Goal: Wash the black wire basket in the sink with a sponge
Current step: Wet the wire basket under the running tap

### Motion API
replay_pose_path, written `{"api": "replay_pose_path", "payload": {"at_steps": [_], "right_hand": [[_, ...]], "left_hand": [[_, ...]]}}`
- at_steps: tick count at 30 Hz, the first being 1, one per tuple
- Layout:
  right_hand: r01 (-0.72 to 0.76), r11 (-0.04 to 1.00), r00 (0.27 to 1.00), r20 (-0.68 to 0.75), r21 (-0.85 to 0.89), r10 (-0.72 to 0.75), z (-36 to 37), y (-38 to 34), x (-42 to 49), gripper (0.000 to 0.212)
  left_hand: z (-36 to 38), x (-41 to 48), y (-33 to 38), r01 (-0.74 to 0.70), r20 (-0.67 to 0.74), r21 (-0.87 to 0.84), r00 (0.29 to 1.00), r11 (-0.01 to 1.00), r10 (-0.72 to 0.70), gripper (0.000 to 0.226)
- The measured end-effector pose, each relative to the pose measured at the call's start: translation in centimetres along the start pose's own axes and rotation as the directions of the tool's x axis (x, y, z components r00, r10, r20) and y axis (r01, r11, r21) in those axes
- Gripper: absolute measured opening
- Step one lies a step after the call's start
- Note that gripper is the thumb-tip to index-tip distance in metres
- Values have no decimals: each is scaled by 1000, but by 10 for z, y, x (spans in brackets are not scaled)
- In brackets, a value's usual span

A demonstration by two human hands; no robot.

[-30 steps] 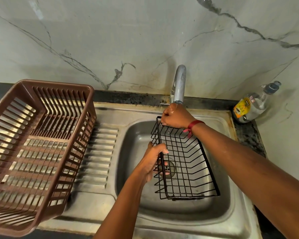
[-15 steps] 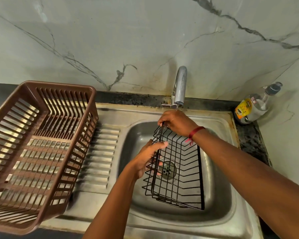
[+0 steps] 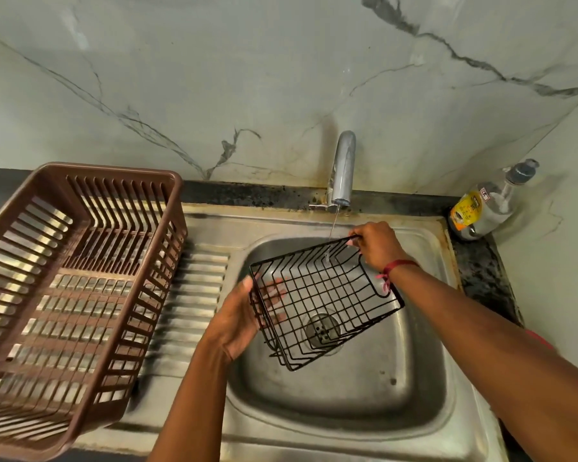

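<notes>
The black wire basket (image 3: 327,301) hangs tilted over the sink (image 3: 347,395), its long axis running from near-left to far-right under the tap (image 3: 342,168). The right hand (image 3: 377,248) pinches the far corner and the left hand (image 3: 244,318) clasps the near end between thumb and fingers (no sponge in sight)

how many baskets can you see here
2. Brown plastic basket on the drainboard, left; black wire basket over the sink, held by the left hand and right hand. No others show.

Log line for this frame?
rinse; black wire basket tilted over sink, tap running; left hand holds side; right hand grips corner
</notes>
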State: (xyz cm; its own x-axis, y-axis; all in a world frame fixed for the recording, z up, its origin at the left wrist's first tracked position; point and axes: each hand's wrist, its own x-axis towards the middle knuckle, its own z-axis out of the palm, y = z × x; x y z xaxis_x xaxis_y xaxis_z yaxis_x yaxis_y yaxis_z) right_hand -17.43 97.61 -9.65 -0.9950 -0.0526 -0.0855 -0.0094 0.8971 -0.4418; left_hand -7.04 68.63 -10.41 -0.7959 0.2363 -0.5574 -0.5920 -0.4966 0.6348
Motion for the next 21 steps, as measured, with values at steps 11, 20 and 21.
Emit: {"api": "replay_pose_path", "payload": {"at_steps": [11,20,21], "right_hand": [[135,964,977,-130,-229,-167,13,-27,-14,16],[79,997,910,407,3,-74,1,-50,12,20],[96,995,910,403,35,-102,0,-54,13,18]], "left_hand": [[20,-4,13,-70,-272,328,948,942,165,96],[18,-6,31,-9,-310,392,940,920,141,103],[19,-8,31,-9,-311,384,940,923,138,90]]}}
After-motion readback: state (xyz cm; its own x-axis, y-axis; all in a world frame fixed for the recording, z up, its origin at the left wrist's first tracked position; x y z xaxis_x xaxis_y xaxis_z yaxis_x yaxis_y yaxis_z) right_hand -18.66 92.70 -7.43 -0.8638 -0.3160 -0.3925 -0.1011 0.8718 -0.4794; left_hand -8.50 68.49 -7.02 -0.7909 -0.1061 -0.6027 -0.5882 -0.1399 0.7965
